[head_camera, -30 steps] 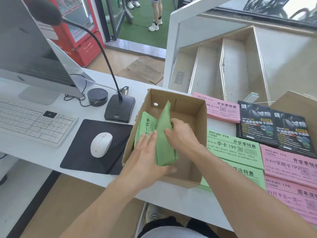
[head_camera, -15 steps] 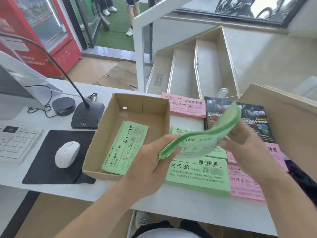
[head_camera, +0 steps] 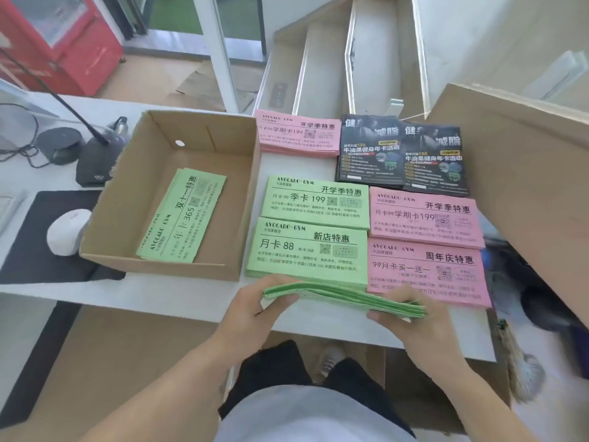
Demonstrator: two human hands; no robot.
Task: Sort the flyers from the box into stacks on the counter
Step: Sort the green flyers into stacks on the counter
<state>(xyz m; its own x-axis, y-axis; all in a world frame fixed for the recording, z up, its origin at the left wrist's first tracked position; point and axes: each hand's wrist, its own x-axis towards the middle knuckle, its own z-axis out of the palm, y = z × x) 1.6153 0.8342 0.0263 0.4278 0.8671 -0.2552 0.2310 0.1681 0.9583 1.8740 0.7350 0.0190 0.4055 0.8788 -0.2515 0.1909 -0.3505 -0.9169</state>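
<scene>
A thick bundle of green flyers [head_camera: 344,298] lies flat between my hands above the counter's near edge. My left hand [head_camera: 255,311] grips its left end and my right hand [head_camera: 414,323] its right end. The open cardboard box [head_camera: 153,173] stands to the left with one small pile of green flyers [head_camera: 183,215] on its floor. On the white counter [head_camera: 178,295] lie sorted stacks: two green stacks [head_camera: 315,202] [head_camera: 306,250], three pink stacks [head_camera: 299,135] [head_camera: 424,218] [head_camera: 427,272] and black flyers [head_camera: 401,151].
A white mouse [head_camera: 67,231] on a black pad [head_camera: 35,244] and a desk microphone base [head_camera: 95,161] sit left of the box. A large cardboard panel [head_camera: 529,186] rises at the right. Stairs descend beyond the counter.
Both hands lifted the green bundle out of the box, carried it right, and lowered it flat to the near edge in front of the green stacks. The camera view swung right.
</scene>
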